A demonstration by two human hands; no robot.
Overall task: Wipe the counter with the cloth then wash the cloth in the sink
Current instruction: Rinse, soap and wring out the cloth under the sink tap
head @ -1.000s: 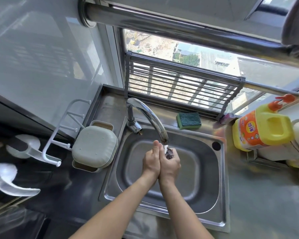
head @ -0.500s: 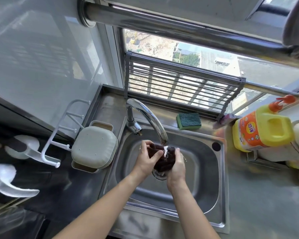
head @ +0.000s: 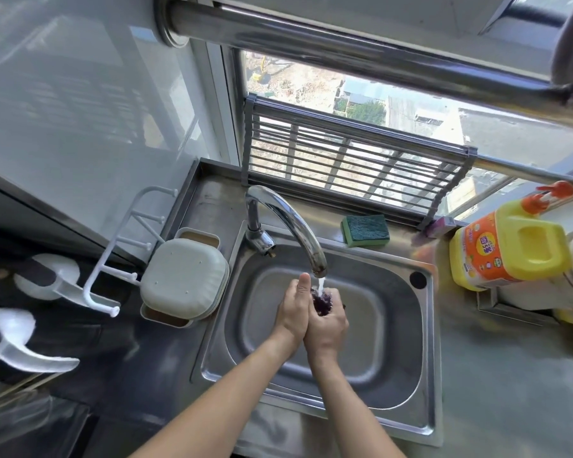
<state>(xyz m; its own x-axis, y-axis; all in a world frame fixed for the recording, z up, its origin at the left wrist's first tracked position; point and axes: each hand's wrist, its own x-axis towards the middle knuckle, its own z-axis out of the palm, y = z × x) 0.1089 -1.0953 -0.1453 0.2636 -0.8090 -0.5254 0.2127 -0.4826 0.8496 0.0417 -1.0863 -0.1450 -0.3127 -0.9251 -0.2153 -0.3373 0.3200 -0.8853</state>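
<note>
Both hands are squeezing the cloth under the running tap.

Your left hand [head: 293, 310] and right hand [head: 328, 322] are pressing together, fingers curling tight round the dark cloth [head: 322, 300], which is bunching between your palms just beneath the faucet [head: 288, 223], above the sink [head: 407, 404] basin. You are working through the washing stage, so the counter [head: 510, 391] wiping looks finished; rinsing and wringing are likely remaining. Most of the cloth is hiding inside your grip, and your fingertips are facing away.

Bright daylight from the window [head: 361, 104], glare on steel, edges bowed and smeared.
</note>
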